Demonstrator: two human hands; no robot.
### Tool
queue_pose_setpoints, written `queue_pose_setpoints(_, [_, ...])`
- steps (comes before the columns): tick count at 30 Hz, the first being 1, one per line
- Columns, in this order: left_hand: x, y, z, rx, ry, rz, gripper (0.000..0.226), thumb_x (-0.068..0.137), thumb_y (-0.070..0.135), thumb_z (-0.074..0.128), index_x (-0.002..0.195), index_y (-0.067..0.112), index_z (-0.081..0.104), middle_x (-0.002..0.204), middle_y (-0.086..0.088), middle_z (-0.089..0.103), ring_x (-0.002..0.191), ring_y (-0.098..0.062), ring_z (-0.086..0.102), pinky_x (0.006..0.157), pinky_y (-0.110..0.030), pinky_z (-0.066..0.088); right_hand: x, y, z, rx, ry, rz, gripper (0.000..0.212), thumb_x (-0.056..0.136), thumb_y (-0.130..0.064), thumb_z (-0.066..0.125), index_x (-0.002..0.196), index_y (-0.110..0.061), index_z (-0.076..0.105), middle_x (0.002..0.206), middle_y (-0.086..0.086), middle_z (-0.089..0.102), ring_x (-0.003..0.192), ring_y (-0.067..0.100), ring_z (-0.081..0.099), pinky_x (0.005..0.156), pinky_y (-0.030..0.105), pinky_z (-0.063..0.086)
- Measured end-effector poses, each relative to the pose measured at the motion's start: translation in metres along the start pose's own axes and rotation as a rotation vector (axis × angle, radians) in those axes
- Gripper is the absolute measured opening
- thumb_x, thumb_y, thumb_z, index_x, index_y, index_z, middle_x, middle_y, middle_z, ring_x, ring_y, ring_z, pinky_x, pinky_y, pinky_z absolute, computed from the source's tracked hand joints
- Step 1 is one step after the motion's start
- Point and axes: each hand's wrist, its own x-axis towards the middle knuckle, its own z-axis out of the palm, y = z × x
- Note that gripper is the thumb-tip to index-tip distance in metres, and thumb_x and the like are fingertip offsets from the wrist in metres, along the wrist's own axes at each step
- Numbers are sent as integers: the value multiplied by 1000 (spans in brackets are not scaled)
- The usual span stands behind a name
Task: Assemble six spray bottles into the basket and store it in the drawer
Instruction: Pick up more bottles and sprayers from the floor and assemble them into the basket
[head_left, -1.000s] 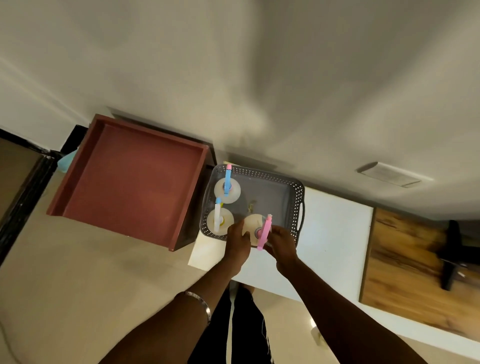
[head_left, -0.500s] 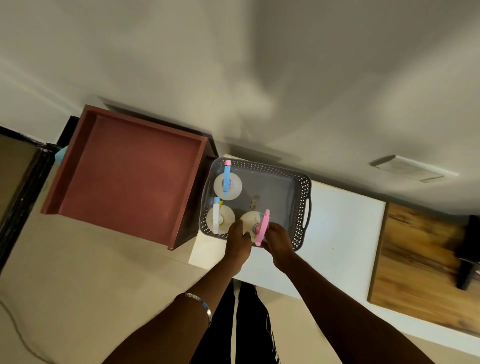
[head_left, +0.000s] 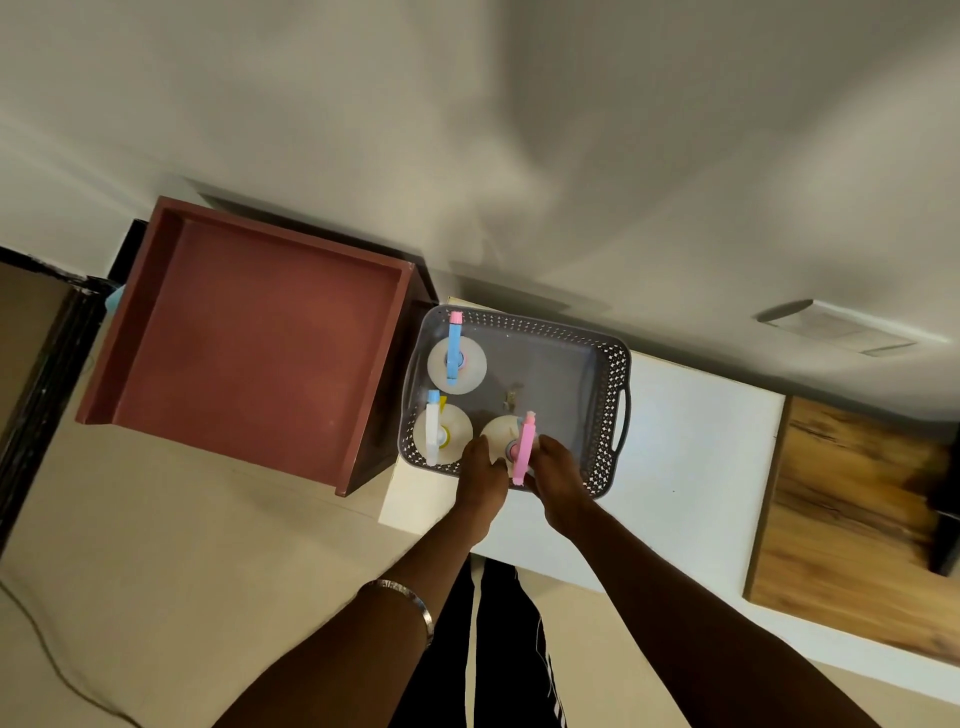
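Hands (head_left: 483, 473) still clasp pink-topped bottle (head_left: 506, 436); basket (head_left: 608, 415) unmoved.

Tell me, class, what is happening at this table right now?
A person is loading spray bottles into a grey basket on a white table. Both hands, left hand and right hand, are on the pink-topped bottle at the basket's near side. Two bottles already stand inside: the blue-topped bottle and the white-topped bottle. The red-brown drawer is open and empty.

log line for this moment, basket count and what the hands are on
stage: loading basket | bottles in basket: three of six | left hand + right hand: both on pink-topped bottle | drawer: open, nothing in it
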Motion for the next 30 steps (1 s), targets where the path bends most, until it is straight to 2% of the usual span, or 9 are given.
queue_pose_setpoints(6, [6,0,0,3,-30,-9,53,101,16,42,151,10,25,156,-11,30,143,-29,32,117,-40,31,7,4,2,-13,4,12,23,96,-1,47,115,6,58,117,34,59,100,42,61,98,62,48])
queue_pose_setpoints(11, [8,-2,3,14,-29,-16,52,102,24,40,150,9,25,154,-13,32,140,-31,35,116,-40,33,13,8,2,-16,26,25,21,96,-1,48,113,6,58,115,32,60,112,48,59,96,62,50])
queue_pose_setpoints(14, [9,-4,4,34,-21,-11,52,102,28,40,149,9,27,151,-15,35,137,-32,38,114,-40,36,14,10,3,-21,25,28,22,97,-2,47,115,3,59,116,29,62,113,45,60,97,58,52])
queue_pose_setpoints(22, [11,-5,2,38,-31,-18,53,102,29,42,149,11,27,151,-14,35,137,-32,38,113,-43,37,15,12,5,-22,25,46,23,96,-2,47,116,1,58,118,27,62,115,45,59,99,59,49])
queue_pose_setpoints(26, [8,-8,0,28,-38,-20,52,102,25,41,150,12,26,152,-13,34,139,-31,36,115,-45,35,13,11,6,-31,29,53,41,99,-7,47,140,0,45,140,22,53,128,41,52,107,57,45])
queue_pose_setpoints(30, [-1,-10,-7,-33,-36,-4,49,100,13,44,148,13,32,151,-11,38,138,-30,38,115,-42,34,2,10,5,-82,25,25,46,99,-9,47,144,-3,43,145,18,50,132,36,49,112,53,41])
